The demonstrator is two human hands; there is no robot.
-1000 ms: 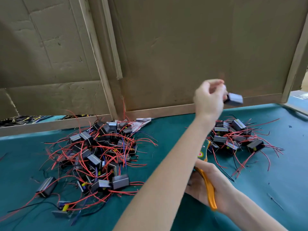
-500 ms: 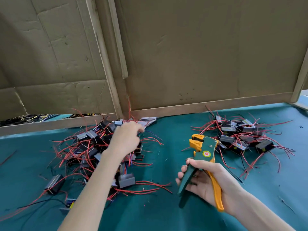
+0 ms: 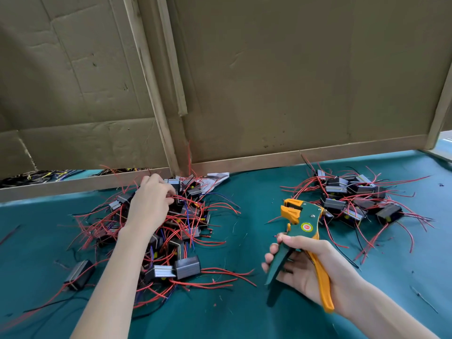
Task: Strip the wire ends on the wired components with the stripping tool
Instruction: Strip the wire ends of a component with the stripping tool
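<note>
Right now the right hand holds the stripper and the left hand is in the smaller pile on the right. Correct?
No. The head view shows the left hand in the larger pile on the left, not the smaller pile on the right. The right hand does hold the stripper.

even soft light | faint shadows | sharp focus | wide-angle edge bowing

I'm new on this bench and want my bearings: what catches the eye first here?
Two tangles of black components with red wires lie on the green table: a large pile at left, with the left hand in it, and a smaller pile at right. Between them the right hand grips a green-and-orange stripping tool.
</note>
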